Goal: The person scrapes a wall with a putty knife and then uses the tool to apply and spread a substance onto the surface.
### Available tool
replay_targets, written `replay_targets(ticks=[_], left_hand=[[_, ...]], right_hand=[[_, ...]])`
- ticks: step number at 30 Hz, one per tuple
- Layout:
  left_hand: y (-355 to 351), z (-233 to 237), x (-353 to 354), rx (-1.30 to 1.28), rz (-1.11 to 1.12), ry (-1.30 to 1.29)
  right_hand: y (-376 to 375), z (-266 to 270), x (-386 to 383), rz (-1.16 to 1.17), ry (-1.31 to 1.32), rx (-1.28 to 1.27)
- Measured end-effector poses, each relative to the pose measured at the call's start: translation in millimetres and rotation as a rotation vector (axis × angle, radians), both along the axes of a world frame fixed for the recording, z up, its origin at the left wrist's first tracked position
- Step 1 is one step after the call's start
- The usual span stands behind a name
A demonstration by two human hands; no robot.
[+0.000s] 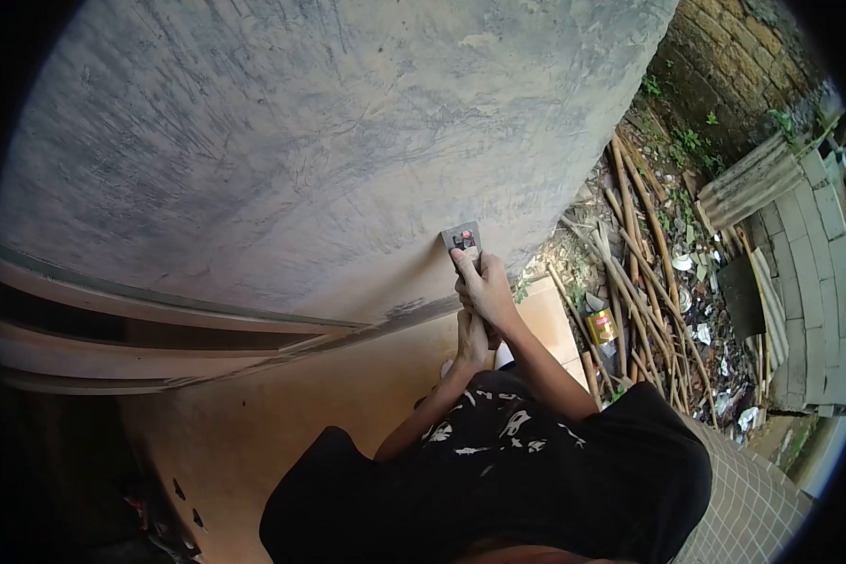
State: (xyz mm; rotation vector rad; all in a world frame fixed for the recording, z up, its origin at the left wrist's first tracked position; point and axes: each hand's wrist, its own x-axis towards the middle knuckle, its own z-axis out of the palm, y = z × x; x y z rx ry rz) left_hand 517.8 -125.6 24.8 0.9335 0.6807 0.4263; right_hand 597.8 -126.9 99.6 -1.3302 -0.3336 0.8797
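Note:
My right hand (487,293) is closed around a putty knife (462,233), with the thumb laid along it toward the blade. The wide grey blade, with a black and red mark, is up against or very near the lower part of a rough, grey-white plastered wall (348,160). Just below, my left hand (473,336) is closed and pressed close to the right hand. Whatever it grips is hidden by the fingers and the right wrist.
Orange-brown floor (282,414) runs along the wall's foot. A long recessed frame (160,324) lies at left. To the right are bamboo poles (634,254), a yellow-labelled container (601,324), scattered litter and stacked grey blocks (794,273). A brick wall (733,56) rises behind.

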Motion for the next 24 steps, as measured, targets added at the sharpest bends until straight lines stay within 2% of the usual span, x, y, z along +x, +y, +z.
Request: replay_targets(ticks=[1,8,10,19,21,24], left_hand=[[-4.3,0.9,0.6,0.008,0.058,0.061],[-5.0,-14.0,-6.5,-0.013,0.050,0.068],[0.3,-7.4,-8.1,0.083,-0.014,0.075],[9.4,-14.3,-3.6,0.116,-0.140,0.065],[2.0,-13.1,-3.7,0.096,-0.080,0.053],[-3.2,-14.4,5.0,0.109,0.018,0.021]], right_hand=[[-1.6,-2.7,-0.5,-0.005,0.002,0.001],[-4.3,-13.5,-6.6,-0.042,0.101,0.032],[-3.2,-8.7,-6.1,-0.049,0.126,0.064],[0.4,-7.9,-1.8,-0.089,-0.062,-0.010],[2.1,-6.9,0.7,-0.082,-0.129,-0.032],[0.8,1.3,1.1,-0.090,-0.094,-0.040]])
